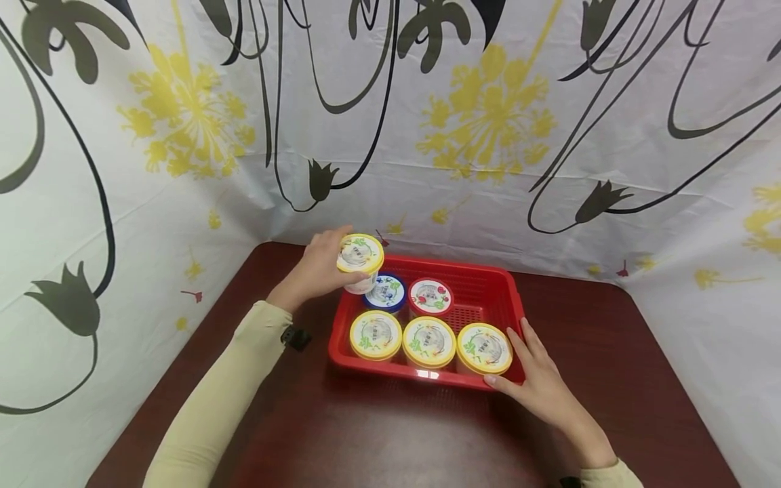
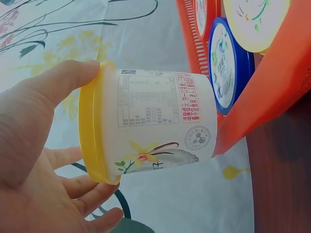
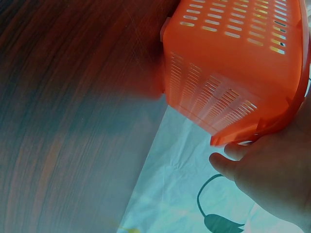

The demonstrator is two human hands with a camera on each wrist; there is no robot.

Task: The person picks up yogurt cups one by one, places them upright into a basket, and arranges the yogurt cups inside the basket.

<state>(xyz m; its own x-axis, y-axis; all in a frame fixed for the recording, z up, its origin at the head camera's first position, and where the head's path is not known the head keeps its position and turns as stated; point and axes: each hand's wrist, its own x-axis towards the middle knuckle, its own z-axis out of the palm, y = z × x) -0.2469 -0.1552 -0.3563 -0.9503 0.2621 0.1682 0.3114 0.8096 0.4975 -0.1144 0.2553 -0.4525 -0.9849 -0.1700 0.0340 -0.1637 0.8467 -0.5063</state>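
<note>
My left hand [image 1: 317, 266] holds a white ice cream tub with a yellow lid [image 1: 360, 254] by its lid, above the back left corner of a red plastic basket [image 1: 421, 376]. In the left wrist view the tub's printed side [image 2: 155, 121] lies sideways in the picture, thumb and fingers on opposite edges of the lid. Inside the basket, a blue-lidded tub [image 1: 386, 293] and a red-lidded tub [image 1: 430, 297] stand behind a front row of yellow-lidded tubs [image 1: 430, 342]. My right hand [image 1: 543, 386] grips the basket's front right corner, its thumb at the front rim and fingers along the right side.
The basket stands on a dark reddish-brown wooden table [image 1: 403, 440]. White cloth [image 1: 378, 135] with grey and yellow flower prints surrounds the table at the back and both sides. Slotted basket floor [image 1: 468, 314] shows to the right of the red-lidded tub.
</note>
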